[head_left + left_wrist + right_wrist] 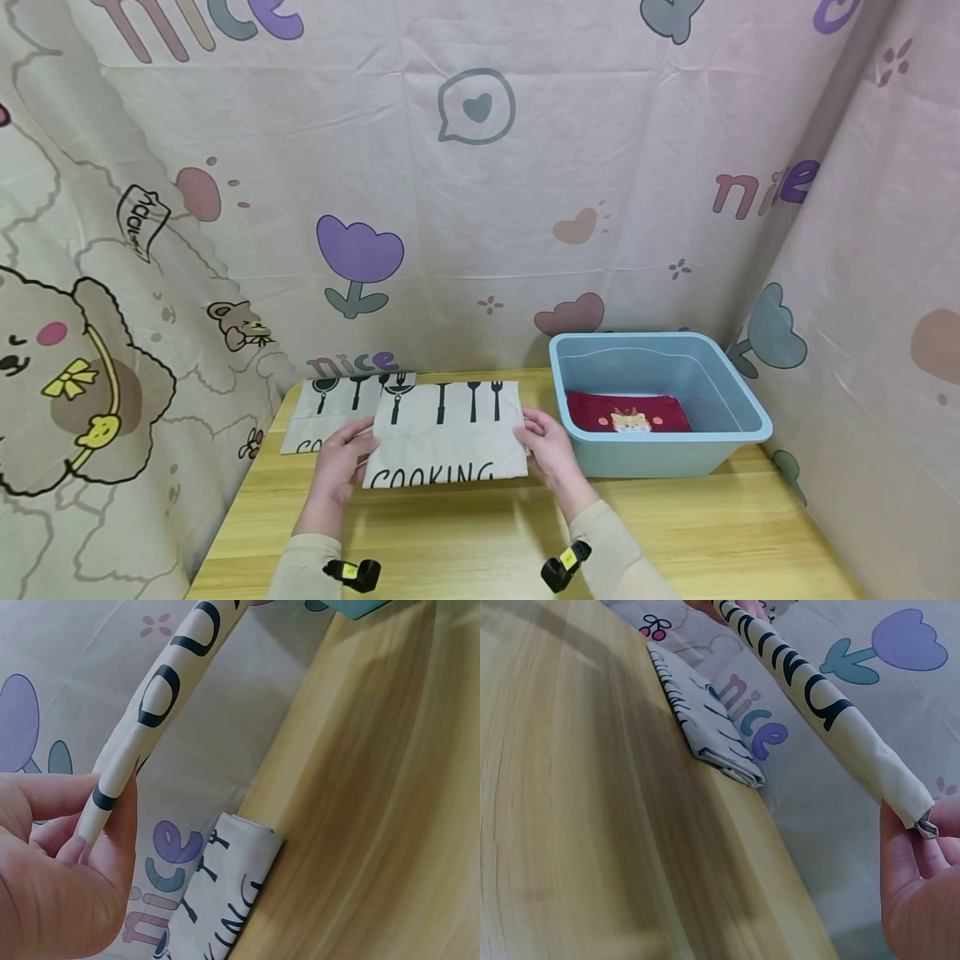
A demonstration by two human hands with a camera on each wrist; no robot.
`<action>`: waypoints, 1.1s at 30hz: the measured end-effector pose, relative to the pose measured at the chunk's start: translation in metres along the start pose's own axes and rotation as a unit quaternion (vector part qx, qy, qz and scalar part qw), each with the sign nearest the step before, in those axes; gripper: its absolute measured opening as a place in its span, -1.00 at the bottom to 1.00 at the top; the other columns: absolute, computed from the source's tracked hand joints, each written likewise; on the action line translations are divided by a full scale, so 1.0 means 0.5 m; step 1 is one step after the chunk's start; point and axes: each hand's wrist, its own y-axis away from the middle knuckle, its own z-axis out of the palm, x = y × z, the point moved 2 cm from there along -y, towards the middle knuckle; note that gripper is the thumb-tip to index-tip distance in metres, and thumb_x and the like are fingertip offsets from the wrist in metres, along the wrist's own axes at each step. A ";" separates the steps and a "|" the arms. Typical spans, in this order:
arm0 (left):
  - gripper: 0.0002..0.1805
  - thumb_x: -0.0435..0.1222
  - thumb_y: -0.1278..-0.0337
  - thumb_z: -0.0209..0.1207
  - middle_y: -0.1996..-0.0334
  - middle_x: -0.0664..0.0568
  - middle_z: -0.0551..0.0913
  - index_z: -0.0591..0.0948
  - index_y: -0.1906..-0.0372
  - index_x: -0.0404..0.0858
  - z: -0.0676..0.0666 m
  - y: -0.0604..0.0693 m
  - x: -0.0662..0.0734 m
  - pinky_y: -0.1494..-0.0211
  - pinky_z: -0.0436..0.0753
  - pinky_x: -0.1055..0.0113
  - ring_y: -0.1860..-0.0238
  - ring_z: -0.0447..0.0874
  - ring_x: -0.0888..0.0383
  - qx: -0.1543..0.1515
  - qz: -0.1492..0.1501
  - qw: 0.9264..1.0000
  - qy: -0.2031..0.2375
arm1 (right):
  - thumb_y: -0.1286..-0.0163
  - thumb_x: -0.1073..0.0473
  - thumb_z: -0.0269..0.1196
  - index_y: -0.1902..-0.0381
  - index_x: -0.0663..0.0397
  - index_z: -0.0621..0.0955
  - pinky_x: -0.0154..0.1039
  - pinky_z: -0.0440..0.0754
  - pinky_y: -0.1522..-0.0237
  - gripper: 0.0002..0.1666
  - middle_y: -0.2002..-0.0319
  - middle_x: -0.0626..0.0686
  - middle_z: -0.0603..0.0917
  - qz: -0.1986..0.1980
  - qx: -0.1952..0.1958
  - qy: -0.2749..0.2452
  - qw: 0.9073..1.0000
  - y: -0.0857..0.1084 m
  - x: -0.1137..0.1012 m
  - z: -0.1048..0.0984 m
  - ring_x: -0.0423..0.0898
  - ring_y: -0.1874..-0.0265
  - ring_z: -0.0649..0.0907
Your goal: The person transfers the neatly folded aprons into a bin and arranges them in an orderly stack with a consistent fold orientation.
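Note:
Held up above the table is a folded white cloth with black kitchen utensils and the word COOKING printed on it. My left hand pinches its left edge between thumb and fingers. On the opposite edge, my right hand grips it the same way. Both wrist views show the cloth nearly edge-on, raised off the wood. A second folded white cloth with the same print lies on the table at the back left, partly hidden behind the held one in the head view.
A blue plastic bin stands on the right of the wooden table. Inside it lies a folded dark red cloth with a cartoon animal. Printed curtains hang behind the table and at both sides.

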 end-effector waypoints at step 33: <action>-0.43 -0.48 -0.33 0.12 0.09 0.13 0.69 0.36 -0.42 -0.33 0.020 0.009 0.101 0.22 0.71 0.36 0.26 0.70 0.29 -0.029 0.027 0.999 0.014 | -0.36 0.41 0.23 -0.26 0.33 0.50 -0.32 0.65 0.43 -0.50 0.13 0.10 0.72 -0.027 0.004 0.016 0.999 -0.010 -0.105 0.002 -0.17 0.37 0.68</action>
